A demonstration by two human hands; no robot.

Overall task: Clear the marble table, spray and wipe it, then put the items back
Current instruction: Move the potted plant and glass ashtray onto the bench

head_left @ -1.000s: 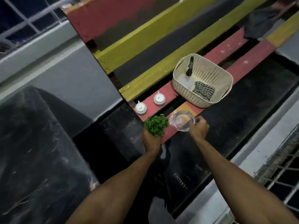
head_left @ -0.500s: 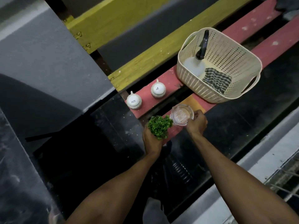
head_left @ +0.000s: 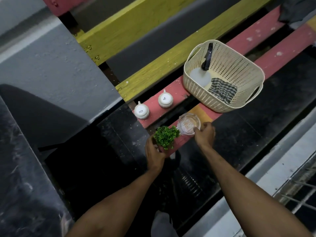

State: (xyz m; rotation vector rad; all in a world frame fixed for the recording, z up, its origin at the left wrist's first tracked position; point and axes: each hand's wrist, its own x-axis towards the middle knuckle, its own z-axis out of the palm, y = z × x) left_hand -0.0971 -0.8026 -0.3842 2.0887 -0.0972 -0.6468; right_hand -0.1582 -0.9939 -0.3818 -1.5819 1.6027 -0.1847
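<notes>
Plant (head_left: 166, 137) is gripped by left hand (head_left: 154, 152); glass dish (head_left: 189, 124), at its 2 o'clock, is pinched at rim by right hand (head_left: 204, 136).

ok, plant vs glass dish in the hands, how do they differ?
The plant is green, bushy and opaque; the glass dish is clear, round and shallow.
The left hand grips the plant low, at its base; the right hand pinches the glass dish at its near rim.
The plant is nearer the red slat's end; the glass dish lies farther along, toward the basket.
Shared: each is small and hand-held at that slat.
</notes>
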